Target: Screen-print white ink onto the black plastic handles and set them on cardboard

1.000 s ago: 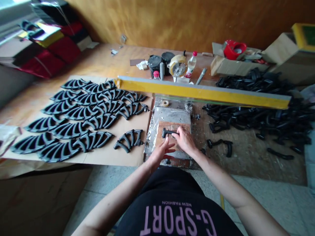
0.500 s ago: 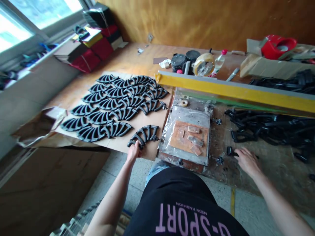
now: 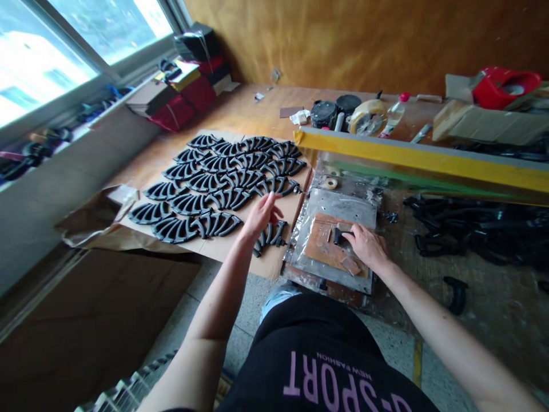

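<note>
The scuffed brown wooden worktable carried a tan cardboard sheet bearing rows of black, curved, ribbed pieces. Across the right stretched a long yellow bar with a grey upper edge, a tangled pile of black curved parts on its near side. Between sheet and pile sat a flat grey metal plate, topped by an orange-brown rectangular pad. The left hand, loosely open, hung above the sheet; the right hand gripped one black handle-like part over the pad.
</note>
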Motion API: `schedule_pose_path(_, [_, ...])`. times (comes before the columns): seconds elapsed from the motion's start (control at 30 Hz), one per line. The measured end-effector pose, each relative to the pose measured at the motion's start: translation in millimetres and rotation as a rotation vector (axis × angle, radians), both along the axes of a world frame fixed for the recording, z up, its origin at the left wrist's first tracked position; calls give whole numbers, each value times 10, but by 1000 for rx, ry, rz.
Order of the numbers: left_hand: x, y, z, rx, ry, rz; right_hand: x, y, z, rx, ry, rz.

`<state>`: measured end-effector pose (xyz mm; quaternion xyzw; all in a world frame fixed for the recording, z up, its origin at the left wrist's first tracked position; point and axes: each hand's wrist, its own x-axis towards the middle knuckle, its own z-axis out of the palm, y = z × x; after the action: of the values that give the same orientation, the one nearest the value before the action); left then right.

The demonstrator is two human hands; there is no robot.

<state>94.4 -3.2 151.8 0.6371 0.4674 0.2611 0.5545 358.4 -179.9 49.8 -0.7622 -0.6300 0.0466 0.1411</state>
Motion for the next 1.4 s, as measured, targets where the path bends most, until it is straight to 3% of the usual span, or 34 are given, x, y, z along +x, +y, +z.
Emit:
schedule_pose_path(0.07, [403,-24,413,81,-252,-66,-34,34,-5,30,-120,24])
schedule_pose_path(0.17, [819,-121,888,104,-404,-160,-65,22,39,40,-176,26])
schedule_pose_path(0.27, [876,-214,994,130,-400,-155,-95,-19,155,70,-144,18])
schedule_pose_path(0.37, [585,-279,698,129,-340,-114,-193,-8,306,152,-40,68])
schedule_pose_path(0.5, [-132,-456,-93,64,-57,27,-564,212,436,212,151,223])
schedule_pose_path(0.63, [-832,-746,-846,90,475,247,-1148,617,391,144,230,407])
schedule_pose_path(0.73, [-1120,-871,-1182,65,657,331,-1548,935,252,10,236,475])
schedule_pose_path(0.83, [-1173,-850,-1345,16,634,331,-1838,1187,103,-180,174,489])
schedule_pose_path(1.0, [-1052,-666,-1412,-4,581,337,-2094,1414,-7,-378,64,421])
schedule_pose_path(1.17, [-1048,-561,-1386,-9,580,306,-2113,1470,-117,-354,85,394])
schedule_pose_path(1.4, [-882,-306,-1388,60,551,178,-1871,1661,-331,-158,85,320])
